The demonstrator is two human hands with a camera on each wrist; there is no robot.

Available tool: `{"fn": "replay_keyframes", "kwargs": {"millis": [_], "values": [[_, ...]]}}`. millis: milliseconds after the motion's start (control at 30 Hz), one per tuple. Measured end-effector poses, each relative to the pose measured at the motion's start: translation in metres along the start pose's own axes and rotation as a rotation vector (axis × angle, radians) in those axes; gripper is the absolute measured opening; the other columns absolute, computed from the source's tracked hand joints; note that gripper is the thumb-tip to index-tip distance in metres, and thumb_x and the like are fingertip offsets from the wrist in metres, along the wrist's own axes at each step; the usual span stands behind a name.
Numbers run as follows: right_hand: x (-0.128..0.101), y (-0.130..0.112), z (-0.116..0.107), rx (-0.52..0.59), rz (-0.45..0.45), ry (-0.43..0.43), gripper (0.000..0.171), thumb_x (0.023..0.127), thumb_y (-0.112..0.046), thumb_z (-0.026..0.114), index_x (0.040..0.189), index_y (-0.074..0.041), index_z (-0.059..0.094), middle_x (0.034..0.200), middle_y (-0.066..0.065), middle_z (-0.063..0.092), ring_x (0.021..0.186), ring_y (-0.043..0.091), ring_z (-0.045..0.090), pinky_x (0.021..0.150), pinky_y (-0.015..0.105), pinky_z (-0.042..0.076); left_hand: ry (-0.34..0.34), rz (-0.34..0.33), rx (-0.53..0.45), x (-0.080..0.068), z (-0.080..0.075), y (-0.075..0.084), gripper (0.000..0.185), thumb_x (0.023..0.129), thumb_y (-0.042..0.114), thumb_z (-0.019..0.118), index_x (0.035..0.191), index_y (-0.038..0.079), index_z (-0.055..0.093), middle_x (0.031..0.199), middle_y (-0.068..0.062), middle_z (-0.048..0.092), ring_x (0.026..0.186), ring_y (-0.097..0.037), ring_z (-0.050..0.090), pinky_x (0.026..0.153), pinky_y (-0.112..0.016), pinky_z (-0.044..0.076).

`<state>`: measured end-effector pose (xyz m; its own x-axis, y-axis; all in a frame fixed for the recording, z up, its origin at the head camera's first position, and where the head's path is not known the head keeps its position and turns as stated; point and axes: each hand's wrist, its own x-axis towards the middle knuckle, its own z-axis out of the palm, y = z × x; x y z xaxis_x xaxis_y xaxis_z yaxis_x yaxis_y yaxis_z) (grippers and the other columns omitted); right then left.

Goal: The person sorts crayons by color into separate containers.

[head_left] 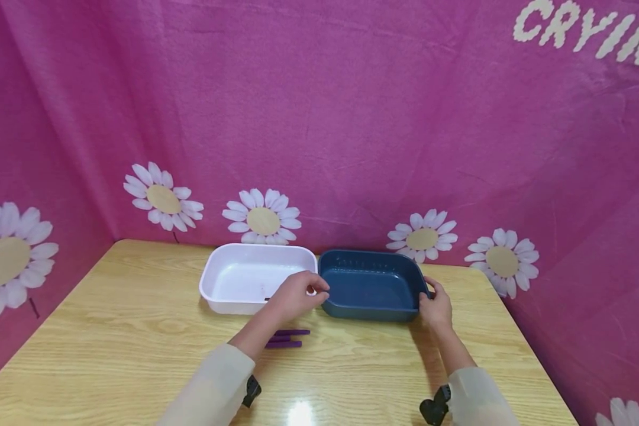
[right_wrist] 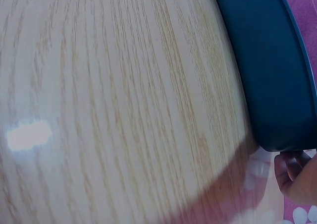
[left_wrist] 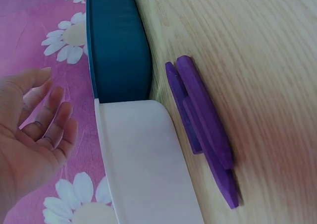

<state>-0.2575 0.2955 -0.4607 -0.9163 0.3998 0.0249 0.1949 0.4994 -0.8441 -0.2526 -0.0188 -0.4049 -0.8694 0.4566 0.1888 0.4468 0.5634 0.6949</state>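
Blue tray (head_left: 371, 287) between left hand (head_left: 296, 296) and right hand (head_left: 436, 307).

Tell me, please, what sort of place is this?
Probably a staged recording corner, not a real home: a wooden table closed in by pink daisy cloth on three sides, with only a white tray, a blue tray and purple sticks on it.

A wooden table (head_left: 138, 355) with pale, streaky grain fills the lower part of the head view. Pink cloth (head_left: 351, 118) hangs behind its far edge and along both sides — printed with white daisies (head_left: 263, 220) low down, near the tabletop. White letters (head_left: 586, 29) show at the cloth's upper right corner. A bright glare spot (head_left: 300, 412) sits near the table's front edge.
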Motion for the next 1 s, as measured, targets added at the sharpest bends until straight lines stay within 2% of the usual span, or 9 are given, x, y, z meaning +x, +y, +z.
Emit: {"fn": "replay_keyframes", "kwargs": {"millis": [433, 700, 1000], "values": [[-0.001, 0.0, -0.002, 0.019, 0.007, -0.018, 0.047, 0.093, -0.004, 0.038, 0.14, -0.002, 0.037, 0.135, 0.032, 0.042, 0.121, 0.041, 0.046, 0.099, 0.052, 0.041, -0.006, -0.006, -0.023, -0.022, -0.004, -0.013, 0.015, 0.084, 0.016, 0.066, 0.095, 0.006, 0.071, 0.087, -0.002, 0.065, 0.081, -0.016, 0.055, 0.075, -0.028, 0.046], [0.0, 0.0, -0.002, 0.008, -0.003, -0.001, 0.046, 0.093, -0.005, 0.039, 0.139, -0.002, 0.039, 0.131, 0.033, 0.046, 0.119, 0.041, 0.048, 0.097, 0.051, 0.042, -0.03, -0.009, -0.026, -0.036, -0.008, -0.02, 0.016, 0.086, 0.019, 0.065, 0.097, 0.008, 0.07, 0.087, 0.002, 0.065, 0.08, -0.011, 0.053, 0.074, -0.026, 0.046], [-0.001, 0.0, 0.0, 0.002, -0.007, 0.003, 0.046, 0.093, -0.006, 0.039, 0.139, -0.002, 0.039, 0.129, 0.033, 0.047, 0.117, 0.041, 0.049, 0.096, 0.051, 0.042, -0.01, -0.003, -0.03, -0.049, -0.006, -0.032, 0.014, 0.083, 0.015, 0.067, 0.094, 0.007, 0.071, 0.083, 0.001, 0.065, 0.076, -0.01, 0.055, 0.07, -0.021, 0.046]]}}
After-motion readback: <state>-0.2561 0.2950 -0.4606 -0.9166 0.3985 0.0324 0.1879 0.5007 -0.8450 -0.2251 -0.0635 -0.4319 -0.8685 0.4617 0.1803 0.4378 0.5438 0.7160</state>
